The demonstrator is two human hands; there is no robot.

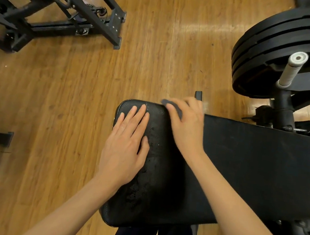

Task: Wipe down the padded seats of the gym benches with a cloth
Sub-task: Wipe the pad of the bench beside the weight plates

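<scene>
Black padded bench seat [240, 163] (worn, flaking) bears both hands and a cloth [172, 107].

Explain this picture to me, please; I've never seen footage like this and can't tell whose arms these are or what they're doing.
The one picture comes from a camera worn on a person's head, looking down, so the two bare arms are that person's own. Below them is a black padded gym bench standing on a wooden floor. The left hand lies flat, fingers straight, on the seat. The right hand holds a small dark cloth at the seat's far edge; it is blurred, so it seems to be wiping. The seat's surface looks scuffed or damp near the hands. At upper right hang stacked black weight plates beside a white-wrapped handle; another machine's frame stands at upper left.
</scene>
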